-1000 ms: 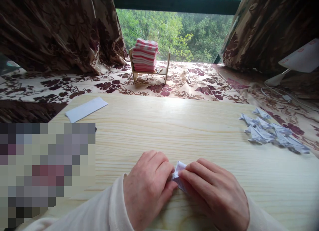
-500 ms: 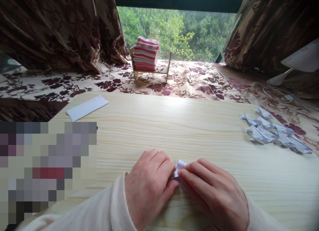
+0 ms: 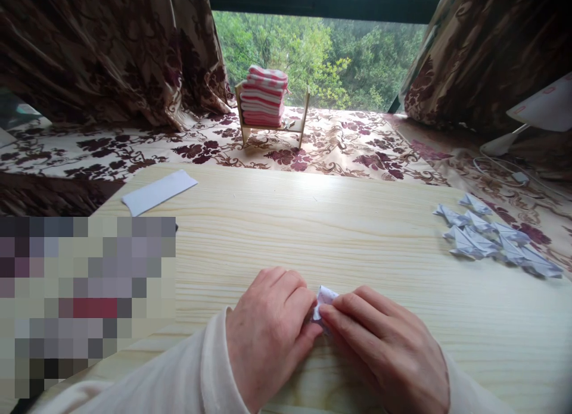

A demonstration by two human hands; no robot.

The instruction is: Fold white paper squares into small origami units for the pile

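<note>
Between my two hands, low over the front middle of the wooden table (image 3: 268,223), is a small folded piece of white paper (image 3: 322,301). My left hand (image 3: 272,330) pinches its left side, thumb toward me and fingers bent. From the right, my right hand (image 3: 384,342) presses the paper with its fingertips held together. Most of the paper is hidden behind the fingers; a curled upper flap shows. Several folded white paper pieces (image 3: 473,238) with pointed corners lie in a cluster at the table's right side.
A flat white paper strip (image 3: 159,192) lies at the table's far left. Behind the table, a small wooden rack (image 3: 305,119) holds folded pink-and-white cloths (image 3: 263,98) on a flowered cover. A white lamp (image 3: 545,107) with a cable stands at the right. Blurred blocks hide the lower left.
Both hands keep their hold on the folded paper, with hardly any finger movement. The whole view has shifted very slightly.
</note>
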